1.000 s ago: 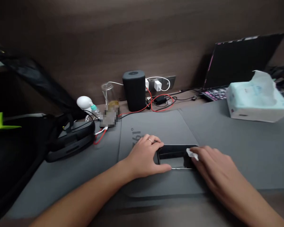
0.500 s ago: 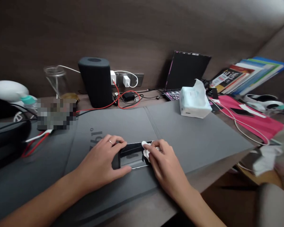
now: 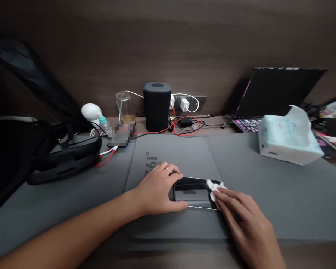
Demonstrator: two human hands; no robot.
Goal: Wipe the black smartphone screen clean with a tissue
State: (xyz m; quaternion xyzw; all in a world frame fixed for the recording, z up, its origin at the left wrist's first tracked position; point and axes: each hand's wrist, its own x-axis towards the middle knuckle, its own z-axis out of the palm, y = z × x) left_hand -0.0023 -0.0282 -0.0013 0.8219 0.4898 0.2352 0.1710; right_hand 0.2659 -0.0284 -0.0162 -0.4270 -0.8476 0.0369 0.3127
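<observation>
A dark, glossy smartphone (image 3: 194, 194) lies flat, screen up, on the grey desk mat. My left hand (image 3: 159, 190), with a ring on one finger, grips its left end, the thumb on the near edge and the fingers at the far edge. Pinched in the fingers of my right hand (image 3: 248, 216) is a crumpled white tissue (image 3: 215, 188), which touches the phone's right end. Part of that end is hidden by the tissue and fingers.
A tissue pack (image 3: 285, 138) stands at the right, near an open laptop (image 3: 280, 93). Along the wall are a black speaker (image 3: 157, 108), a glass jar (image 3: 124, 106) and tangled cables (image 3: 187, 125). A black headset-like device (image 3: 67, 160) sits on the left.
The camera view has turned left, so everything appears farther right. My right hand and the tissue have shifted a little toward the phone's right end. My left hand keeps its grip.
</observation>
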